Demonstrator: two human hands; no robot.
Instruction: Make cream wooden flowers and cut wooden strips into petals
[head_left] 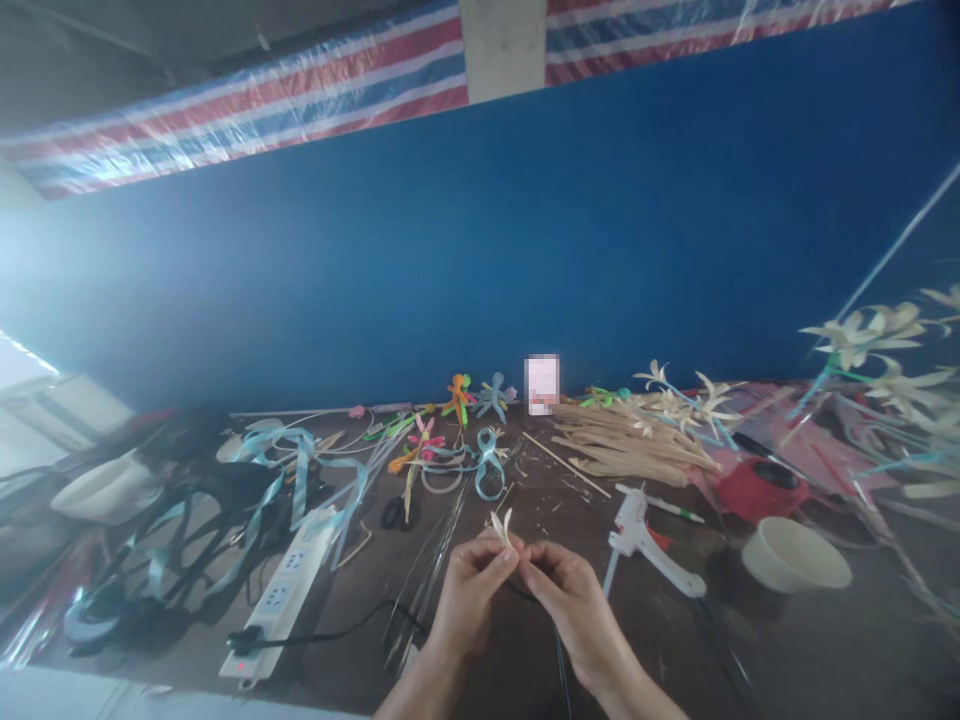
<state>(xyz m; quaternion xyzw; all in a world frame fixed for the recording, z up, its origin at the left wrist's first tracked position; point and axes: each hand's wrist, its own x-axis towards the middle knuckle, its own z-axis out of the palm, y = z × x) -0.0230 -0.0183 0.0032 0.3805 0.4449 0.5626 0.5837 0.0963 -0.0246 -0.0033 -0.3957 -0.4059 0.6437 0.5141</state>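
Observation:
Both my hands meet near the table's front edge. My left hand pinches a small cream leaf-strip flower whose petals stick up above the fingers. My right hand is closed right beside it, fingertips touching the same piece from the right. A thin dark wire runs down from between the hands. A white glue gun lies just right of my right hand.
A white power strip lies to the left with light blue ribbons. Black scissors, a pile of straw strips, a red tape holder, a cream bowl and finished cream flowers surround the dark table.

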